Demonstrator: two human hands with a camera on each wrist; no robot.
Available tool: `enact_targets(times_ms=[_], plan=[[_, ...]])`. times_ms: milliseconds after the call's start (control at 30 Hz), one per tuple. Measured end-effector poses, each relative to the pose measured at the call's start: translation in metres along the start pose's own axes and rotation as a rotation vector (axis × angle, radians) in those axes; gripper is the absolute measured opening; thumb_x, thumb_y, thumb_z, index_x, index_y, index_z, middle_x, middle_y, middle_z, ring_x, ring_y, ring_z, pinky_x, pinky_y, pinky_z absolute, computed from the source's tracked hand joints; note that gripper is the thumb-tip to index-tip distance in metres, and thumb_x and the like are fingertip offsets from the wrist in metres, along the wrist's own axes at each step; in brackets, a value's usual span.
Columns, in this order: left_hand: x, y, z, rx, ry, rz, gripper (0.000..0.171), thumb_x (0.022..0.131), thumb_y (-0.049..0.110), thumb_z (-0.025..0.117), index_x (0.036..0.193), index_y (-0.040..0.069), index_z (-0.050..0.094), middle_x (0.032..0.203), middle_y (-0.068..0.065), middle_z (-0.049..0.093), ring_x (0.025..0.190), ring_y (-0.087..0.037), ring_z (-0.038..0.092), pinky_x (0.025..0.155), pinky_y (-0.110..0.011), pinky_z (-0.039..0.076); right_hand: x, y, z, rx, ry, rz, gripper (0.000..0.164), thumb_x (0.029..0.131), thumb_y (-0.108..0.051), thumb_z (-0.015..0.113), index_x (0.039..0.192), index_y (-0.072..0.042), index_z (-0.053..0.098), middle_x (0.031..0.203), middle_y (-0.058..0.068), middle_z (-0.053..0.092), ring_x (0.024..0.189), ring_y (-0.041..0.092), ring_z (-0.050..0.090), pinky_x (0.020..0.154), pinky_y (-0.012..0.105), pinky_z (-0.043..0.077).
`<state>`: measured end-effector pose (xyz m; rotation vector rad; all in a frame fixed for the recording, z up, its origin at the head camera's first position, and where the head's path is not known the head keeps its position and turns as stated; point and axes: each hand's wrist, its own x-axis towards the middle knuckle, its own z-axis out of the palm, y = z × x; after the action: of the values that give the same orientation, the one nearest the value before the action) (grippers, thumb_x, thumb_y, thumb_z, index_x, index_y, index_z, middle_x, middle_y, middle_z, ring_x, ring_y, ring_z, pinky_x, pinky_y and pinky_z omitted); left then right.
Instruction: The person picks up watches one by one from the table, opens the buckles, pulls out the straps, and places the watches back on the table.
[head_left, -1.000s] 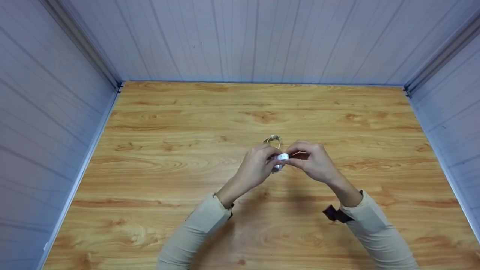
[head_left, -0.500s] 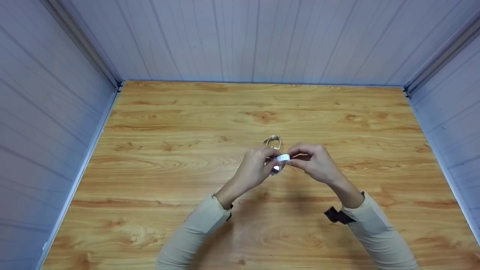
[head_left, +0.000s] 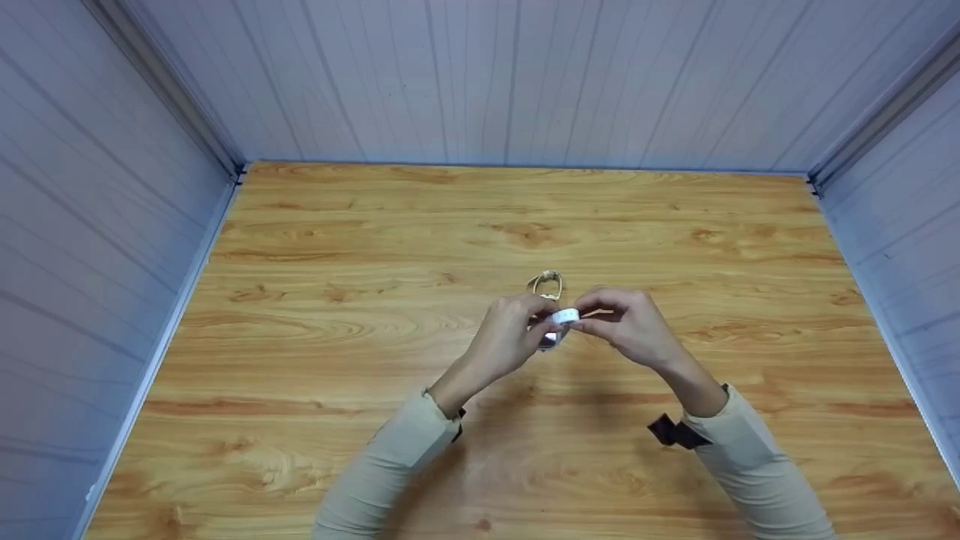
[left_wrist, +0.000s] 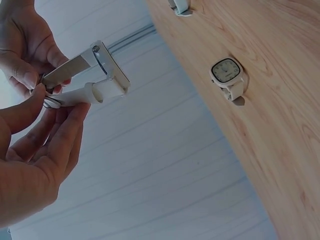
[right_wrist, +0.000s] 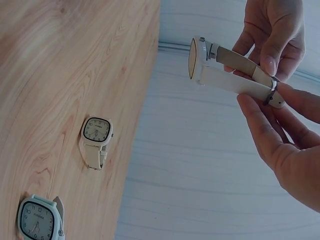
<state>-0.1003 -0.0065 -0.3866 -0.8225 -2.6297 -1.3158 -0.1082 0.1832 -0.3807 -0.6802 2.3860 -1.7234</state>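
Observation:
Both hands hold one wristwatch with a white strap, raised off the table. Its case (right_wrist: 196,61) hangs out beyond the fingers, and the two strap halves come together at a metal buckle (right_wrist: 271,91). In the head view only the white strap (head_left: 565,316) and part of the case show. My left hand (head_left: 501,337) pinches the strap from the left. From the other side my right hand (head_left: 630,326) pinches it near the buckle, with thumb and fingertips (right_wrist: 250,107) against the strap end. Fingers partly cover the buckle, so how far the strap runs through it I cannot tell.
A square-faced watch with a pale strap (left_wrist: 226,71) lies on the wooden table, and a pale green one (right_wrist: 37,220) lies near it. In the head view a looped strap (head_left: 547,285) shows just beyond the hands. Panel walls (head_left: 480,82) enclose the table.
Both hands stay almost in place on the strap. The held watch has tilted slightly, its case shifting a little toward the body, while the right hand has dropped slightly.

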Motion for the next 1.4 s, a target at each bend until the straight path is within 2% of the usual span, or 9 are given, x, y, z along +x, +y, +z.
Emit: enact_targets(times_ms=[167,300,733,1100,1400], plan=[[-0.001,0.003,0.001,0.059,0.011,0.027,0.006,0.084,0.007,0.065,0.087,0.003,0.068,0.081,-0.005,0.064,0.071,-0.011,0.060,0.061,-0.016,0.047,0.000,-0.001,0.001,-0.003,-0.044,0.001,0.011,0.081,0.004,0.065,0.092,0.007,0.064,0.091,0.017,0.061,0.087,0.026,0.062,0.076,0.029,0.052],[-0.003,0.005,0.003,0.123,0.013,0.061,0.005,0.084,0.007,0.065,0.083,0.002,0.067,0.079,-0.005,0.062,0.069,-0.012,0.058,0.060,-0.020,0.046,0.000,-0.003,0.002,-0.051,-0.088,0.009,0.010,0.082,0.003,0.063,0.091,0.007,0.063,0.091,0.016,0.060,0.088,0.028,0.062,0.076,0.030,0.052],[-0.004,0.009,0.003,0.183,0.018,0.087,0.006,0.083,0.007,0.066,0.086,0.002,0.066,0.083,-0.006,0.062,0.074,-0.015,0.059,0.063,-0.024,0.048,0.001,-0.006,0.002,-0.127,-0.092,-0.013,0.009,0.082,0.003,0.064,0.090,0.006,0.064,0.091,0.016,0.062,0.087,0.028,0.063,0.074,0.028,0.052],[-0.002,0.011,-0.001,0.152,0.014,0.038,0.010,0.085,0.009,0.065,0.092,0.004,0.068,0.087,-0.006,0.063,0.076,-0.015,0.059,0.065,-0.024,0.048,0.001,-0.007,0.004,-0.130,-0.018,-0.076,0.007,0.080,0.002,0.067,0.086,0.004,0.067,0.086,0.012,0.065,0.081,0.024,0.064,0.071,0.026,0.053],[-0.001,0.009,0.000,0.079,-0.007,-0.016,0.007,0.084,0.010,0.066,0.089,0.005,0.068,0.085,-0.004,0.062,0.074,-0.012,0.057,0.064,-0.022,0.047,0.000,-0.004,0.005,-0.123,-0.004,-0.072,0.006,0.079,-0.001,0.069,0.085,0.001,0.068,0.083,0.009,0.065,0.079,0.021,0.064,0.070,0.025,0.053]])
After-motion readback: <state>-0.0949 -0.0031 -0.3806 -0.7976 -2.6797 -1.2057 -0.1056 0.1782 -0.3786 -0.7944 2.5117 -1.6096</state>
